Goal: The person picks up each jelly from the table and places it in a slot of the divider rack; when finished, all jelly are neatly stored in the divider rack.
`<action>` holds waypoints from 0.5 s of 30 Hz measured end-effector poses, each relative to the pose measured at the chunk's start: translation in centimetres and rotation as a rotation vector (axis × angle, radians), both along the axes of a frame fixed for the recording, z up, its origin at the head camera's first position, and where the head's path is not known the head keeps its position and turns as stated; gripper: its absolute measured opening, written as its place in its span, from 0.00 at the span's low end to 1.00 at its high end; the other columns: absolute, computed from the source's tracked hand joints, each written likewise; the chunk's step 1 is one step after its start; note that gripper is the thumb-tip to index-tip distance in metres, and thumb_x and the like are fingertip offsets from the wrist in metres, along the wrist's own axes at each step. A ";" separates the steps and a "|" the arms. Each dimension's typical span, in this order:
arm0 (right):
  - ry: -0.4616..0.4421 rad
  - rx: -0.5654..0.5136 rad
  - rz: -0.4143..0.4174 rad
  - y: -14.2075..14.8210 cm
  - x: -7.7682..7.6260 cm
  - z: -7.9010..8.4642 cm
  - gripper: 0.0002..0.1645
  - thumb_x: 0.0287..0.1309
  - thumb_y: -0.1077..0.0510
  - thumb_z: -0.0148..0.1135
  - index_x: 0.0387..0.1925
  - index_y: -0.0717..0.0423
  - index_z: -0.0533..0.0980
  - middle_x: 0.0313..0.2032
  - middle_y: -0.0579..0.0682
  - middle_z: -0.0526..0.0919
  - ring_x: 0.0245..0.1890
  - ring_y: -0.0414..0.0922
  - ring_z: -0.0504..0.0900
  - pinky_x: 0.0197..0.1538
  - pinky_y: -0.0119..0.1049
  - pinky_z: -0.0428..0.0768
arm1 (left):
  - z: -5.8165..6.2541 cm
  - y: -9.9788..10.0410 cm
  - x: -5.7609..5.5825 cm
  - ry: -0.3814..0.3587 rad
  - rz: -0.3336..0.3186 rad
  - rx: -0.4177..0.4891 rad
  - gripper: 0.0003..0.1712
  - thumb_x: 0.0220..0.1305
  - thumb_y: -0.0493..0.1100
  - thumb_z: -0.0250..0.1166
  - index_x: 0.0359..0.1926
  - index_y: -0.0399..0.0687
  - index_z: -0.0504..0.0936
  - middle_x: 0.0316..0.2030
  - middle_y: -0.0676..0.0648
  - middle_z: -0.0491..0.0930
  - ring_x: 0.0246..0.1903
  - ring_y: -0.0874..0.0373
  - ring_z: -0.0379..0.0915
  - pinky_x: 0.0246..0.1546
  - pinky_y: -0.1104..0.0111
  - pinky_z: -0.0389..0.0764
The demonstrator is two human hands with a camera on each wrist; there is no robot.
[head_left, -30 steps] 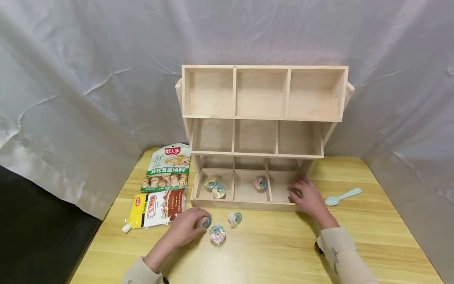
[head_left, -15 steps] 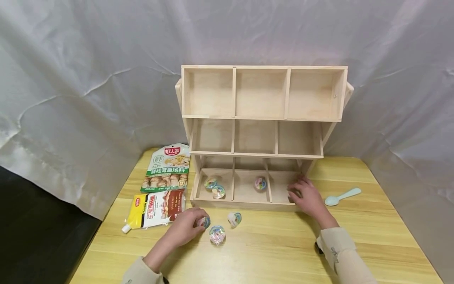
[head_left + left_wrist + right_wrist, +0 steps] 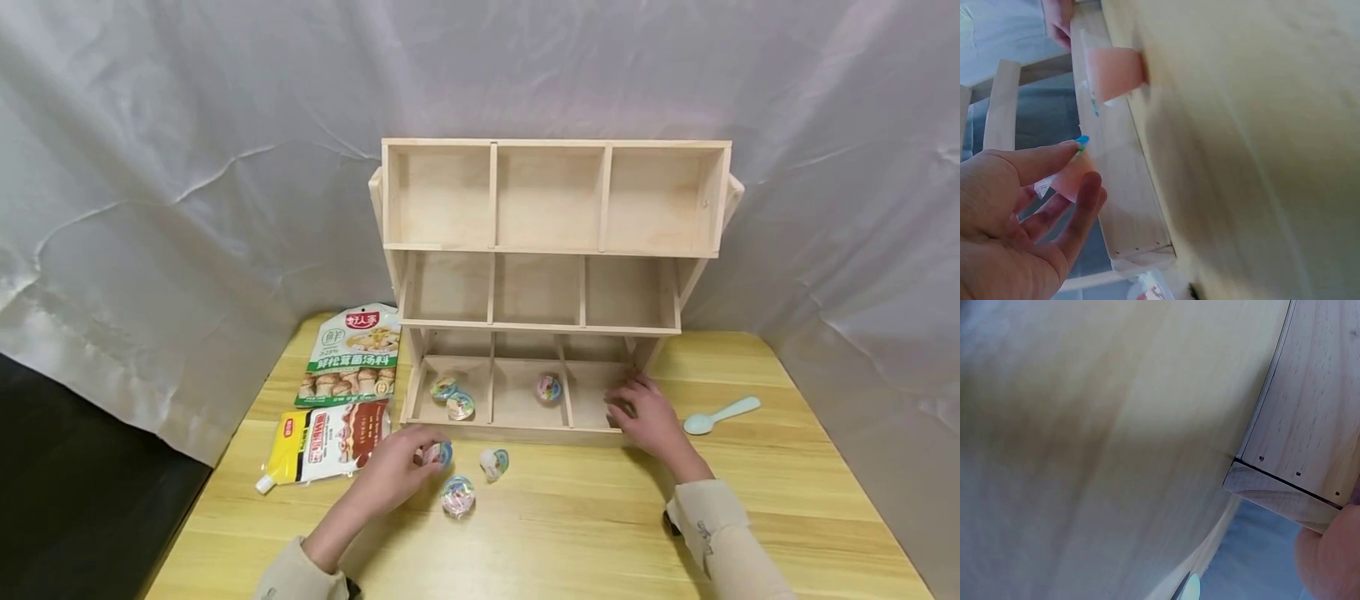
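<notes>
A small jelly cup (image 3: 438, 454) with a pink body (image 3: 1072, 178) is pinched between the thumb and fingers of my left hand (image 3: 392, 471), just in front of the wooden rack (image 3: 525, 434). Close to that hand, another jelly cup (image 3: 457, 497) stands on the table, and one more jelly cup (image 3: 494, 464) lies tipped on its side. My right hand (image 3: 651, 417) grips the right end of the rack's lowest tray, its fingers curled over the side wall. In the right wrist view only a bit of that hand (image 3: 1335, 556) shows, against the tray's corner.
Two jelly cups (image 3: 452, 398) sit in the lowest tray's left compartment and one jelly cup (image 3: 548, 387) in its middle one. A green-and-white food pouch (image 3: 352, 354) and a yellow, white and brown spouted pouch (image 3: 330, 442) lie left. A pale green spoon (image 3: 722, 415) lies right.
My left hand has shifted slightly toward the rack, bringing the pinched jelly cup up and away from the standing one. My right hand has stayed at the tray's end.
</notes>
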State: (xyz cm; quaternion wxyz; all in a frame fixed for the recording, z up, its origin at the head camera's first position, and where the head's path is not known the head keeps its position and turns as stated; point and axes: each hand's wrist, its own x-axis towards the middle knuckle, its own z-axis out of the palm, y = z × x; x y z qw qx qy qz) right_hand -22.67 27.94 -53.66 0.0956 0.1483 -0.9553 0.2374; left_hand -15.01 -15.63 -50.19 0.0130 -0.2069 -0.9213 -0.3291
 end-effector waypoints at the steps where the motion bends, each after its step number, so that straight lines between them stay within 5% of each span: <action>1: -0.003 0.002 -0.001 0.0 0.0 0.0 0.14 0.66 0.59 0.64 0.49 0.62 0.84 0.58 0.69 0.82 0.71 0.70 0.64 0.71 0.68 0.66 | 0.2 0.2 0.0 -0.005 -0.004 0.012 0.20 0.61 0.40 0.75 0.54 0.54 0.86 0.46 0.54 0.85 0.41 0.63 0.80 0.41 0.75 0.83; 8: 0.016 0.001 -0.004 0.1 -0.1 -0.2 0.13 0.66 0.59 0.65 0.48 0.62 0.85 0.57 0.68 0.83 0.71 0.69 0.65 0.70 0.68 0.67 | 0.7 1.0 -0.4 0.005 -0.054 0.029 0.25 0.63 0.39 0.73 0.61 0.59 0.84 0.52 0.53 0.86 0.46 0.57 0.83 0.47 0.64 0.85; 15: 0.021 0.003 -0.009 -0.1 0.1 0.0 0.13 0.66 0.59 0.65 0.48 0.61 0.85 0.59 0.69 0.82 0.71 0.69 0.65 0.69 0.69 0.69 | 1.0 1.2 -0.3 -0.009 -0.128 0.057 0.20 0.64 0.37 0.72 0.55 0.56 0.87 0.56 0.52 0.86 0.51 0.53 0.83 0.53 0.53 0.84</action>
